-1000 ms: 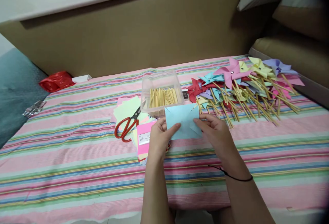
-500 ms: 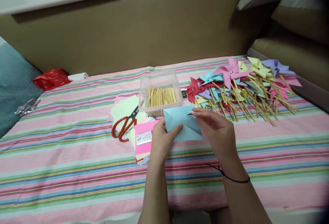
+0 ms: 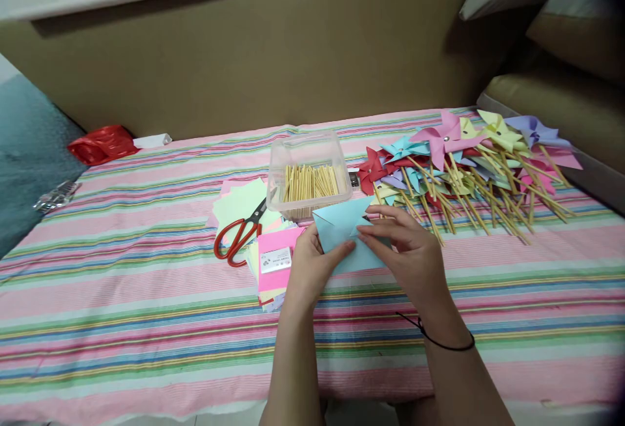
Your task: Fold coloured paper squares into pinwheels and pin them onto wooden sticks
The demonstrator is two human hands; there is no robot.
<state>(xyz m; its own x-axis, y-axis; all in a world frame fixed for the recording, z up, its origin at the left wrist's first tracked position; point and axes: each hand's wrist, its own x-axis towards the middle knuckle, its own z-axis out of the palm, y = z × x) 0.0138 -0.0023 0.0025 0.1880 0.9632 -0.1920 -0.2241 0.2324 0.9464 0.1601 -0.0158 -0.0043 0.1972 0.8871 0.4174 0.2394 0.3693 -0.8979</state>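
Blue paper [image 3: 336, 232] is in my grip, held up in front of me above the striped cloth [image 3: 146, 237]. My left hand [image 3: 308, 269] grasps it from the left, thumb pressed flat on its face and the other fingers mostly hidden. My right hand [image 3: 415, 256] pinches it on the right, fingertips near the paper's middle; just what they have hold of there is too small for me to tell. A slit runs in from the upper left corner. A black cord [image 3: 446, 347] circles my right wrist. Just past the paper sits a clear box [image 3: 279, 202] with wooden sticks [image 3: 310, 184] in it. Left of my left hand lies a bright pink sheet [image 3: 278, 281] on a stack, with a small white packet [image 3: 276, 260] on top. Beyond these, the scissors [image 3: 253, 219] rest across pale green sheets [image 3: 233, 204], red handles towards me. To my right, pinwheels [image 3: 446, 139] lie heaped together, most of their sticks pointing my way. Far off to the left is a red bag [image 3: 103, 144].
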